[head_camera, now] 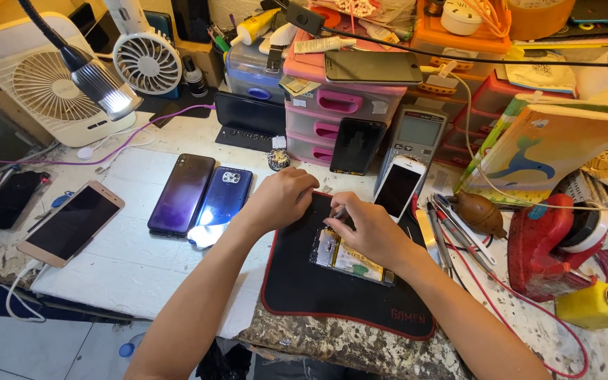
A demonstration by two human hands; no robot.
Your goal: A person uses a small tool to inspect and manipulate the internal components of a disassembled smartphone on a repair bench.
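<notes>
Here, a cluttered white worktop [128, 260] carries a black mat with red edging [318, 288]. On the mat lies an opened phone [350, 259], its insides facing up. The right hand [371, 229] rests over the phone's top end, its grip pinched together on a thin tool [338, 213]. The left hand [279, 197] sits curled just beside it on the mat's upper edge; whether it clasps anything cannot be told. Left of the mat lie 2 phones, purple [182, 193] and blue [223, 198].
</notes>
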